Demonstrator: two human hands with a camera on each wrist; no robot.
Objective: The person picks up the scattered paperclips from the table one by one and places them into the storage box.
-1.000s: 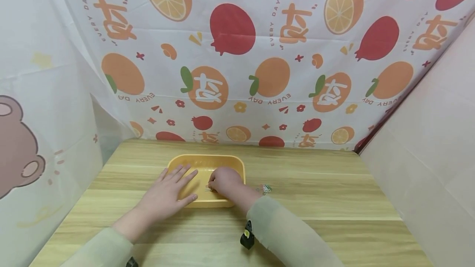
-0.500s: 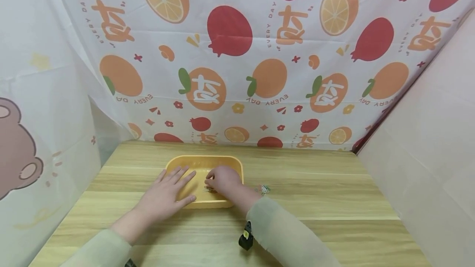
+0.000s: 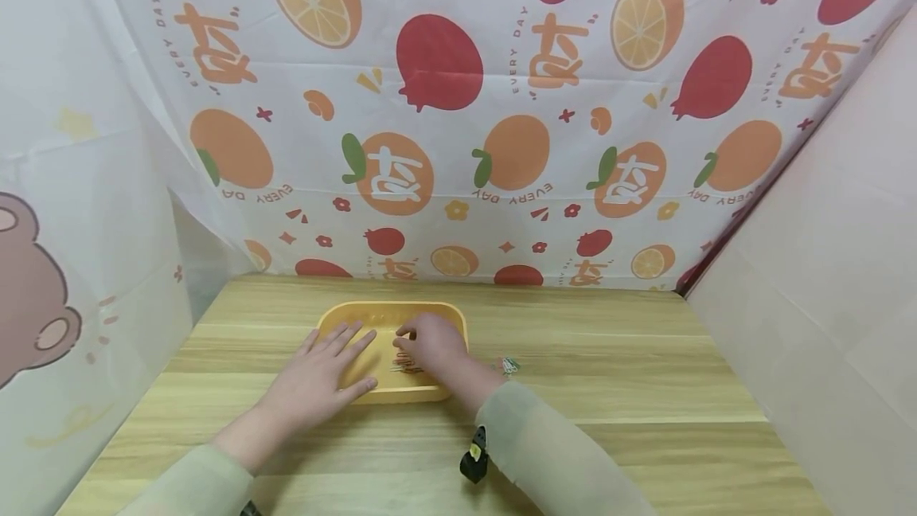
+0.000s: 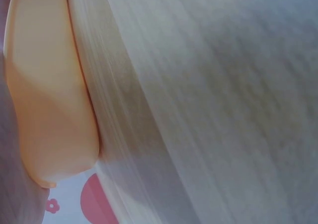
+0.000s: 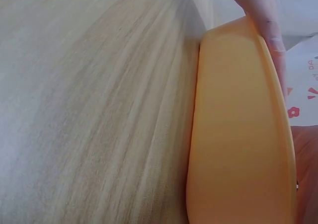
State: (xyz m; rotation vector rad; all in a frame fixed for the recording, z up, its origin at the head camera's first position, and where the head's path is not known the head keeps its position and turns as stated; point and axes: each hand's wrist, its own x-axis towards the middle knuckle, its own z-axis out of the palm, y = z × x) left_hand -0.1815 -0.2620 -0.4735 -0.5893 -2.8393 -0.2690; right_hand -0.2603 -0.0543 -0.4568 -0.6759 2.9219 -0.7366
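A yellow plastic tray stands on the wooden table. My left hand rests across its left end, fingers spread and straight, the thumb over the front rim. Inside the tray, toward its right side, lies a small heap of paper clips, reddish and pale. Just above them is my right hand, its bent thumb and forefinger apart at the tips, with no clip visible between them. The tray's outer wall fills the left of the left wrist view. In the right wrist view, my left thumb lies along the rim.
To the right of the tray, partly beside my right forearm, lies a small pile of colored paper clips on the table. A fruit-printed cloth hangs behind the table, with pale cloths at both sides.
My right thumb and forefinger have lifted off the paper clips in the tray and parted, so more clips show. The left hand has stayed on the tray. The head view has shifted slightly.
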